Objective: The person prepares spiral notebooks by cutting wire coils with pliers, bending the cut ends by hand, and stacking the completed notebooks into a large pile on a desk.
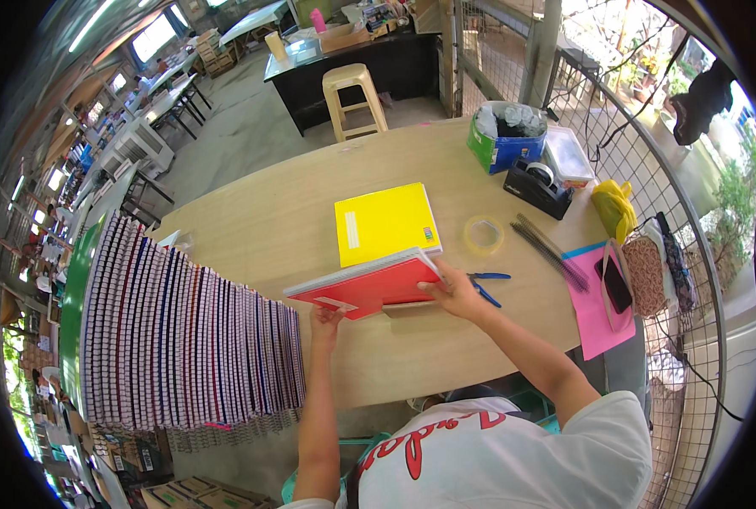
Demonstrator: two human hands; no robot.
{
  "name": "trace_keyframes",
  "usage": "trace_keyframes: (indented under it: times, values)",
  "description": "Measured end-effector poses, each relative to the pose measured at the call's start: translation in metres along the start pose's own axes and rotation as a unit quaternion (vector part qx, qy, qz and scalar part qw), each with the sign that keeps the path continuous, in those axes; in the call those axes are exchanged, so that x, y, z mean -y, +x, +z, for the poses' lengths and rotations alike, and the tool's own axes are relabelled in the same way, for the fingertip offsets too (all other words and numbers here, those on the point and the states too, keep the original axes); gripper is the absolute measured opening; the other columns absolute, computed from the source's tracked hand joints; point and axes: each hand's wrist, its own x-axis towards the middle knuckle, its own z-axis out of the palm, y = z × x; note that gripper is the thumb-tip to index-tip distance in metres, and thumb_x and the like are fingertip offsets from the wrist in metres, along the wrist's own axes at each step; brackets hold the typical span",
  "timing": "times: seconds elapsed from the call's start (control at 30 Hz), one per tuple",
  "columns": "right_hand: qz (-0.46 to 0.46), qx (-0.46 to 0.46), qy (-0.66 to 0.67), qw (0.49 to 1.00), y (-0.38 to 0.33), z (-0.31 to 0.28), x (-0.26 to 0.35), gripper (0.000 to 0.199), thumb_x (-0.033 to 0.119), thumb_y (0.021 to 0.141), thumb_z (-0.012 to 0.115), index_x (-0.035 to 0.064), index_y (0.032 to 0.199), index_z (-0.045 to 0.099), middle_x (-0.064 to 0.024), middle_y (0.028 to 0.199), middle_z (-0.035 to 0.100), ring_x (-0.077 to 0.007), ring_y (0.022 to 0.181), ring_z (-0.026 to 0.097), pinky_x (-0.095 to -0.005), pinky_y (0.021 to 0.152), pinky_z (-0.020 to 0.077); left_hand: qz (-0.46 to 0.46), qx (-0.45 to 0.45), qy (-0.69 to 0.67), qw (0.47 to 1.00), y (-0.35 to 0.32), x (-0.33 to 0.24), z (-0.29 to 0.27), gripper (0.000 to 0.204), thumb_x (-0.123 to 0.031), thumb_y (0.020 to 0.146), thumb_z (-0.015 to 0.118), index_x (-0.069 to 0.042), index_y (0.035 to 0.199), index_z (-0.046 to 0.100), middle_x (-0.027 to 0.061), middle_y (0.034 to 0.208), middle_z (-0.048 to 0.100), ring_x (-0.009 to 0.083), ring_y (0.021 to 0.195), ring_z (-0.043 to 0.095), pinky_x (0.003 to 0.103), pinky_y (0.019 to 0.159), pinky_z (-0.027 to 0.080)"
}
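Note:
A red-covered notebook (378,287) is tilted above the table, its white page edges facing up and away. My left hand (329,319) is closed on its near left edge. My right hand (454,293) grips its right end, thumb on the red cover. Just beyond it lies a yellow notebook (386,222), flat on the table. Under the red notebook's near edge shows a small brown block or piece of board (413,310), partly hidden. Blue-handled pliers (486,287) lie beside my right hand.
A tall stack of spiral-bound notebooks (191,331) stands at the left. On the right are a tape roll (484,235), thin wires (552,253), a tape dispenser (537,188), a box with plastic bags (507,140) and a phone (613,284) on pink paper (596,327). Wire mesh (679,254) borders that side.

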Motion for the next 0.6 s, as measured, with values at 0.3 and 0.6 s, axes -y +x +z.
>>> trace_keyframes:
  times: [0.3, 0.6]
  values:
    - [-0.004, -0.048, 0.133, 0.99, -0.074, -0.027, -0.11, 0.041, 0.003, 0.086, 0.074, 0.0055, 0.125, 0.06, -0.0049, 0.111, 0.068, -0.0159, 0.106, 0.061, -0.0327, 0.091, 0.0488, 0.066, 0.039, 0.023, 0.997, -0.024, 0.069, 0.063, 0.055, 0.009, 0.09, 0.056, -0.006, 0.141, 0.044, 0.0087, 0.141, 0.048, 0.0184, 0.123, 0.053, 0.034, 0.101, 0.044]
    - [0.105, 0.009, 0.189, 0.976, -0.084, -0.002, -0.119, 0.039, 0.002, 0.084, 0.076, 0.0041, 0.12, 0.062, -0.0062, 0.113, 0.069, -0.0171, 0.109, 0.063, -0.0363, 0.097, 0.0491, 0.405, -0.062, 0.492, 0.768, -0.092, -0.123, 0.189, 0.063, -0.006, 0.086, 0.066, -0.009, 0.145, 0.044, 0.0138, 0.134, 0.053, 0.0252, 0.123, 0.053, 0.045, 0.11, 0.034]
